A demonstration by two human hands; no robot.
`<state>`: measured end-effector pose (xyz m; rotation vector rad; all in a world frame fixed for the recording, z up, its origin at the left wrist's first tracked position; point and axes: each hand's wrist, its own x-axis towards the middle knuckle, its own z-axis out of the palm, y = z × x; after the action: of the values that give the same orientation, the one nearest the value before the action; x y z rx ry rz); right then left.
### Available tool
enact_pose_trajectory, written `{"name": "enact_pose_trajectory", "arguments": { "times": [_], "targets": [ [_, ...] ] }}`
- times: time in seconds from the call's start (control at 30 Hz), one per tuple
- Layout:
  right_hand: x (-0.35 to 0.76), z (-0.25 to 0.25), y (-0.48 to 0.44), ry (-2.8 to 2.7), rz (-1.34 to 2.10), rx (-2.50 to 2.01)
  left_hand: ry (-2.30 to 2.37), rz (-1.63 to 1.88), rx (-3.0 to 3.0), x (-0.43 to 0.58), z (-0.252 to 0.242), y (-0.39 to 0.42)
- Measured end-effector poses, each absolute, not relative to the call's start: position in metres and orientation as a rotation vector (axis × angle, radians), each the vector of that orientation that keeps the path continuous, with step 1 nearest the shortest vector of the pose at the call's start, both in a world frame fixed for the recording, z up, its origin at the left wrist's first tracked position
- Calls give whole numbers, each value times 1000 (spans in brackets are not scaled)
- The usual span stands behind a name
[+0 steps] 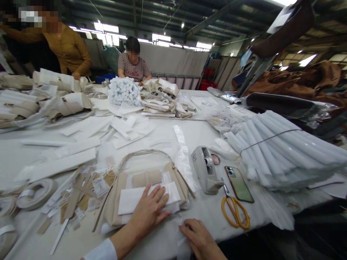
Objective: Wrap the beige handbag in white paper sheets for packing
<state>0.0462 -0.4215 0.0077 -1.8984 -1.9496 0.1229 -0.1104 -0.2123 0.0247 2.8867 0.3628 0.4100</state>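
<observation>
A beige handbag (119, 196) lies flat on the white table (189, 137) in front of me, its thin strap looping away from me. White wrapping paper (130, 200) covers its front. My left hand (149, 211) lies flat on that paper, fingers stretched out. My right hand (197, 236) rests near the table's front edge with fingers curled on a sheet of thin white tissue (181, 238); what it grips is hard to make out.
A tape dispenser (206, 173), a phone (238, 184) and yellow-handled scissors (234, 211) lie to the right. A tied bundle of white rolls (284, 151) sits further right. Paper tags and strips (78, 195) litter the left. Two people work at the far side among more bags (62, 104).
</observation>
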Motion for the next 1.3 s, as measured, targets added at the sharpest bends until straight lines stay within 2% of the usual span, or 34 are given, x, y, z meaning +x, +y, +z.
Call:
{"name": "enact_pose_trajectory", "arguments": {
  "times": [0.2,0.3,0.57,0.93,1.3],
  "targets": [
    [45,22,-400,-1975,-403,-1738,340,420,2890,-110,23,-211],
    [47,30,-383,-2142,-496,-1605,343,392,2891,-111,23,-211],
    [54,18,-362,-2135,-410,-1438,353,345,2849,-110,23,-209],
    [26,35,-379,-1919,-94,-1470,383,421,2829,-108,22,-210],
    [31,42,-398,-1953,-201,-1450,370,412,2876,-109,22,-210]
  ]
}}
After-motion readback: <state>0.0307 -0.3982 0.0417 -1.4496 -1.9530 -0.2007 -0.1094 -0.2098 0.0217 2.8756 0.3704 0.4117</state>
